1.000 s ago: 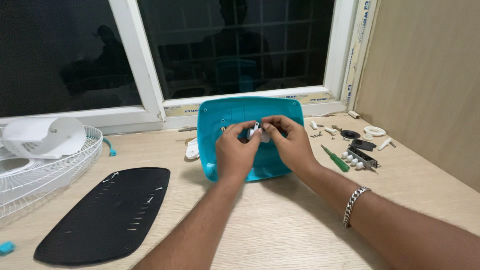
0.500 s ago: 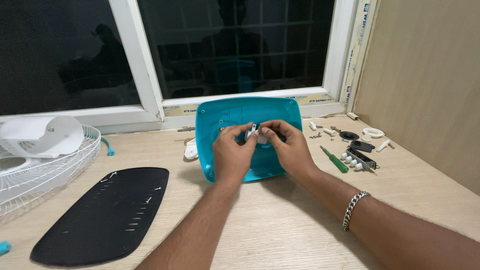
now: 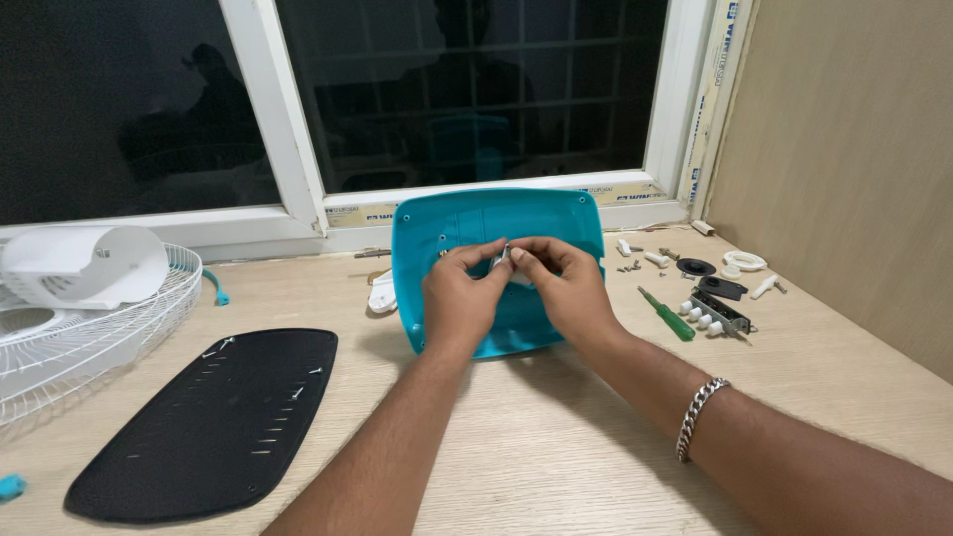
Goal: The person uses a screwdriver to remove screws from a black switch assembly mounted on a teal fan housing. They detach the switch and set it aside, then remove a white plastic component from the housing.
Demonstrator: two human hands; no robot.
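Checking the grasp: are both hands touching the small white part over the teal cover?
Touching. The head view shows the left hand and right hand pinching the small white part between their fingers, above the teal cover.

We sit at a pale wooden table (image 3: 556, 447) whose far edge meets a white-framed window (image 3: 288, 149). Its panes are dark, showing night outside and faint reflections of the room, with bars visible behind the right pane. On the right a plain tan wall panel (image 3: 854, 149) runs toward us. Even indoor light falls on the tabletop.
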